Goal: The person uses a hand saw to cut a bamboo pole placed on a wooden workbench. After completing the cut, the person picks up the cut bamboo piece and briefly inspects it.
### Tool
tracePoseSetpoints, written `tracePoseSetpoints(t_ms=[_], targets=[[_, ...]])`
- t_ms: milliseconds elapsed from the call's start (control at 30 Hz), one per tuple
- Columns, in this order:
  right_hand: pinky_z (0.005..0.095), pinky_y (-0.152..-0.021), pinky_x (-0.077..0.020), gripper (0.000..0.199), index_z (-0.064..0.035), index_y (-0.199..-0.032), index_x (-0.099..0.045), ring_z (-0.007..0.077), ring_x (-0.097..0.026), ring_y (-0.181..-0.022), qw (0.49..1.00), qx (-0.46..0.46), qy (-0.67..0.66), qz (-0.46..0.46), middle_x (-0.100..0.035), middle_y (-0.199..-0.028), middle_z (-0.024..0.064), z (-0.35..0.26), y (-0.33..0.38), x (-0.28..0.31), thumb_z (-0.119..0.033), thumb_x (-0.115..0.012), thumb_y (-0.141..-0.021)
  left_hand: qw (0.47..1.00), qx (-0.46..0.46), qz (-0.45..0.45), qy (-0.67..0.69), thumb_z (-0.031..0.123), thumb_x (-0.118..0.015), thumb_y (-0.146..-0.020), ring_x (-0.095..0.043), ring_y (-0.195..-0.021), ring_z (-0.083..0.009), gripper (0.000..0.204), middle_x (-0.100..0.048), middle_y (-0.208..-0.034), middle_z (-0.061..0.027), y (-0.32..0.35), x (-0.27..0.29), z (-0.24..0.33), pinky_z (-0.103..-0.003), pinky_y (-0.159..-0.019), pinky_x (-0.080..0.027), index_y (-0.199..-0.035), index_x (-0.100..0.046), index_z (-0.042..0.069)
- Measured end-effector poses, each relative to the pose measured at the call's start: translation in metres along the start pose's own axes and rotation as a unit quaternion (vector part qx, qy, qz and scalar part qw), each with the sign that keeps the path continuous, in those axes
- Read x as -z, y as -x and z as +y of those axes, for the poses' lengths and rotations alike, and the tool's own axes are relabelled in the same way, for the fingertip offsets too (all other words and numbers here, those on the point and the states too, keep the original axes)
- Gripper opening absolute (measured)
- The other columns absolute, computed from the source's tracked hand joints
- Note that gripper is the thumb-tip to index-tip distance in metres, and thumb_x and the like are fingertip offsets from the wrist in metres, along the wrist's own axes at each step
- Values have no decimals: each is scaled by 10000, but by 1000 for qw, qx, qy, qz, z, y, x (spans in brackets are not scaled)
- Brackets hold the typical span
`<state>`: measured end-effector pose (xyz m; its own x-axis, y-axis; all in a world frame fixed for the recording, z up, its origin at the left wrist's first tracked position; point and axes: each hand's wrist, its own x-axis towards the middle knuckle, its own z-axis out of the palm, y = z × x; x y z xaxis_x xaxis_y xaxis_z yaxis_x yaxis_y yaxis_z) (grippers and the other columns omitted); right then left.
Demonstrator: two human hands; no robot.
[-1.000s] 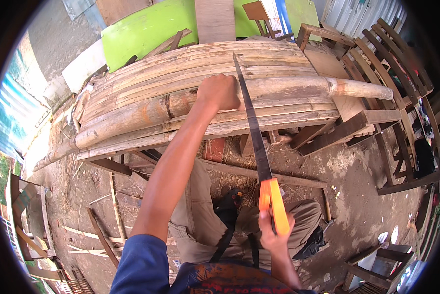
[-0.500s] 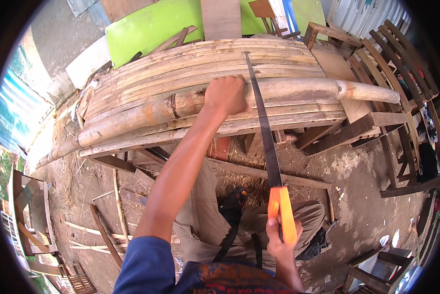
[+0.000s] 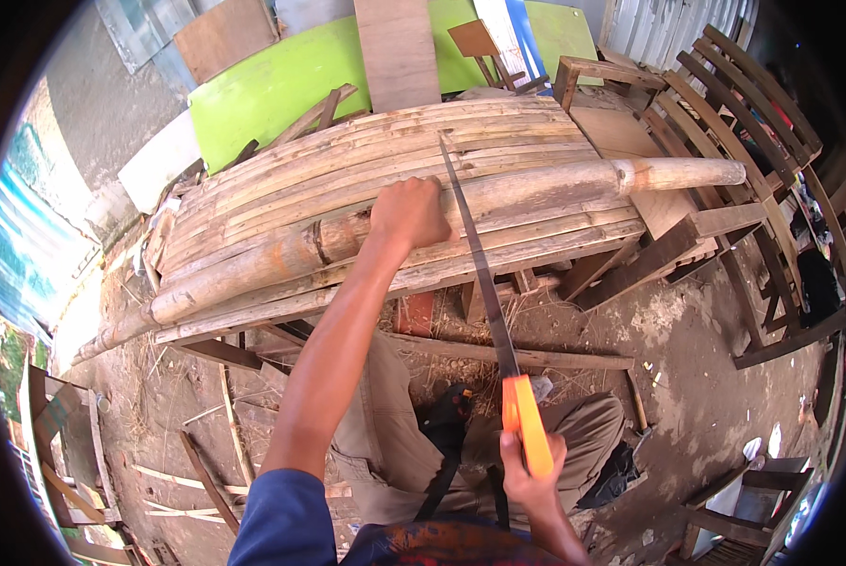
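Gripping the handsaw [image 3: 492,309] by its orange handle [image 3: 527,420], the right hand [image 3: 534,469] is positioned low, in front of the torso. Its fingers are closed around the grip, with the thumb lying along the near side. The dark blade [image 3: 476,255] extends forward and slightly left, crossing above the near edge of the table [image 3: 348,156] and over the bamboo pole [image 3: 536,189]. The blade tip is located over the slats beyond the pole. Contact between the teeth and the pole cannot be confirmed from this angle.

The left hand [image 3: 409,217] bears on the pole from above, just left of the blade. Its fingers are bent down and closed over the pole; the fingertips are hidden.

The pole lies lengthwise on the near part of the slatted tabletop, and its left end projects past the table. A brown plywood board [image 3: 397,57] and a lime-green panel [image 3: 282,90] stand behind the table. Wood strips [image 3: 197,514] lie on the dirt floor [image 3: 668,424] at lower left.
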<state>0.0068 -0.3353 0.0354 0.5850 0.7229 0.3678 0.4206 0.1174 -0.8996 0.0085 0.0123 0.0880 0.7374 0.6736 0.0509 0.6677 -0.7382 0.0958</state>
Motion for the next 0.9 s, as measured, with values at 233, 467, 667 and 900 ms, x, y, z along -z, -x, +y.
tracePoseSetpoints(t_ms=[233,467,667,900], targets=[[291,-481,-351,305,-9,-696,-582,53,-407,-534,980,-152,-128,10,-478,-562,-28,8,-100,-45,-147,-681,-949,980,-6,188,-62,347,-856,-680,-736,-863,-332,513,-735,-927,-200,23,-47,3,-418,-777,-588,-968,-621,-7],[280,-493,-411,127,-3,-811,-644,83,-484,-502,998,-52,-41,-7,-520,-566,20,18,-24,-17,-71,-685,-911,1000,18,-20,-16,347,-843,-681,-733,-890,-323,497,-735,-920,-197,-1,5,0,-440,-803,-580,-946,-620,-9],[300,-491,-397,157,19,-791,-639,97,-472,-497,998,-64,-24,-3,-511,-548,2,3,-40,-10,-76,-673,-911,988,0,150,-39,278,-810,-691,-731,-871,-330,418,-731,-895,-196,16,-36,7,-441,-801,-575,-937,-616,2],[286,-455,-318,309,-2,-681,-540,34,-392,-532,981,-144,-129,28,-470,-548,-37,14,-92,-47,-107,-685,-933,995,-25,83,-51,285,-798,-700,-733,-856,-324,451,-732,-893,-188,11,-21,6,-418,-810,-574,-985,-603,-6]])
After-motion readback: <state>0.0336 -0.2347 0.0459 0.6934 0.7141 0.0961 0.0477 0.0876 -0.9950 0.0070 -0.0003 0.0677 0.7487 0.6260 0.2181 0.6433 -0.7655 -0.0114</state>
